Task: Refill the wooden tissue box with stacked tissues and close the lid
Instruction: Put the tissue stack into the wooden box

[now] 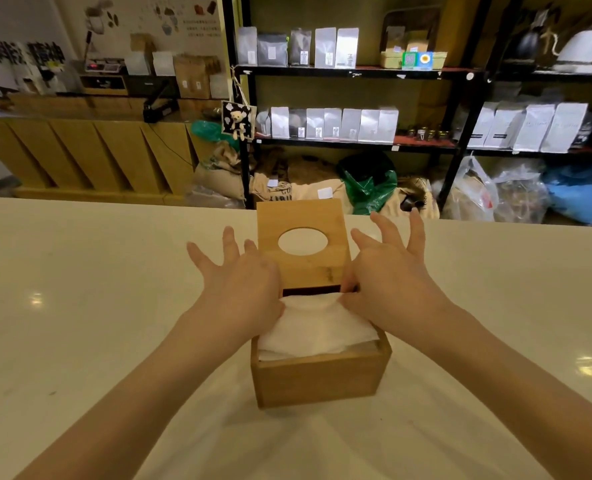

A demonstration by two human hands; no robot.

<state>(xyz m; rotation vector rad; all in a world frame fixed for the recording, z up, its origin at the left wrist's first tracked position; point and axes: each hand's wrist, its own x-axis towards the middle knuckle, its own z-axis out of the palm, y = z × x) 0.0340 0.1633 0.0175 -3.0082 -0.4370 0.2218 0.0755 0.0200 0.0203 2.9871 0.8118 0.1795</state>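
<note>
A wooden tissue box (319, 379) stands on the white counter in front of me. Its sliding lid (303, 268), with an oval hole, is pulled back toward the far side and covers only the far part of the box. A stack of white tissues (317, 332) fills the box and bulges above its rim. My left hand (242, 285) presses on the left far edge of the stack with its thumb, the other fingers spread. My right hand (388, 275) does the same on the right side, thumb at the lid's near edge.
The white counter (97, 323) stretches wide on both sides of the box. Beyond its far edge stand black shelves (357, 71) with silver bags, sacks on the floor, and a wooden cabinet (90, 154) at the left.
</note>
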